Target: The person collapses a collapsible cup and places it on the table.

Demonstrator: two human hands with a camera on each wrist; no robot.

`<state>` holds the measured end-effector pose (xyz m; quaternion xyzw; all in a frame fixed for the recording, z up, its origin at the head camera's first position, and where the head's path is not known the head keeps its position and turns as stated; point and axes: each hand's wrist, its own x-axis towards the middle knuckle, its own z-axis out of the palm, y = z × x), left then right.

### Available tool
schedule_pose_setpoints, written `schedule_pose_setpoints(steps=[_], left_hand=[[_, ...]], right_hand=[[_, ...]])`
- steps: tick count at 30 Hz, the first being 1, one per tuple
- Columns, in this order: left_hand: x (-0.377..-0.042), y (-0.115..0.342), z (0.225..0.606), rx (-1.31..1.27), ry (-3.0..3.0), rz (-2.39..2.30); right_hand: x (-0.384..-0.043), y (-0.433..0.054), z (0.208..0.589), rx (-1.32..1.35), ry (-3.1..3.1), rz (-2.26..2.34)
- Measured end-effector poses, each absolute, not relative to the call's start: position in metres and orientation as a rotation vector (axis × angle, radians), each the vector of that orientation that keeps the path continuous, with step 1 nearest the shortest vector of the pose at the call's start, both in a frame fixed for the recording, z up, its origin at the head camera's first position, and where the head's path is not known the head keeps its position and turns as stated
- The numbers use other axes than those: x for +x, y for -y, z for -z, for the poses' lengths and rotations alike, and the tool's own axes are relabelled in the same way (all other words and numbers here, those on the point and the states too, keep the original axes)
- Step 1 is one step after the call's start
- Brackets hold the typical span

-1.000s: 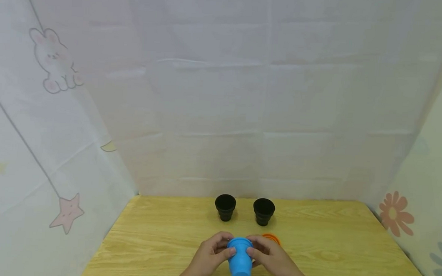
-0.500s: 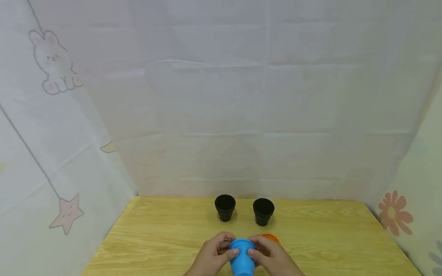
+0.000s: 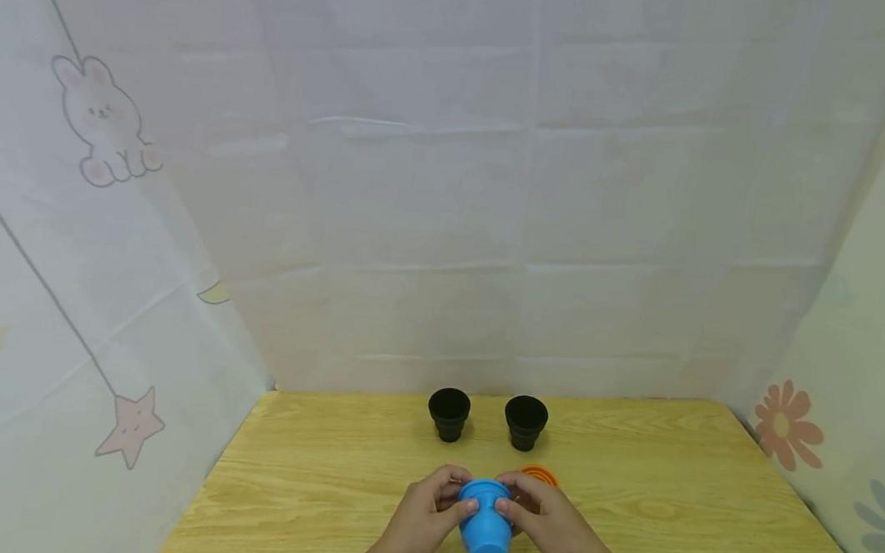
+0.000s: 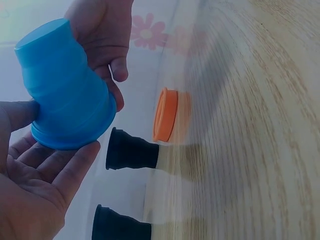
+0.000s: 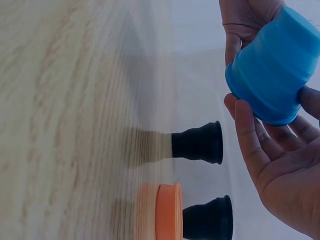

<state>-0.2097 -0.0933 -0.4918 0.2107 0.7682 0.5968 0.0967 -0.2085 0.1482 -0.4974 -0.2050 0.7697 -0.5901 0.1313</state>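
Observation:
A blue collapsible cup (image 3: 486, 531), its stepped wall pulled out to full height, is held up off the table between both hands. Its base tilts toward the wearer and its rim points away. My left hand (image 3: 424, 516) grips the cup from the left, thumb on the wall and fingers by the rim. From the other side my right hand (image 3: 550, 523) pinches it the same way. In the left wrist view the blue cup (image 4: 65, 90) shows its closed base at the top. Just beyond the right hand lies a flat orange collapsed cup (image 3: 541, 475) on the table.
Two black collapsible cups, the left one (image 3: 449, 419) and the right one (image 3: 525, 427), stand upright and extended toward the back of the wooden table (image 3: 312, 470). Behind them hangs a pale cloth backdrop (image 3: 415, 225), with printed cloth on both sides.
Over the last second both hands and the blue cup have shifted very slightly to the right. The grip looks the same, and the other cups stay in place.

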Motion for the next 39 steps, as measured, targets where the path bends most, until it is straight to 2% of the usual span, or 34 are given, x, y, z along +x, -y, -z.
schedule_pose_setpoints(steps=[24, 31, 39], left_hand=[[-0.211, 0.093, 0.496, 0.691, -2.319, -1.744], [-0.21, 0.092, 0.495, 0.727, -2.367, -1.715], [-0.208, 0.094, 0.497, 0.932, -2.5, -1.598]], right_hand=[[-0.205, -0.145, 0.501, -0.481, -2.217, 1.76], [-0.205, -0.147, 0.503, -0.538, -2.263, 1.75], [-0.205, -0.146, 0.51, -0.686, -2.427, 1.711]])
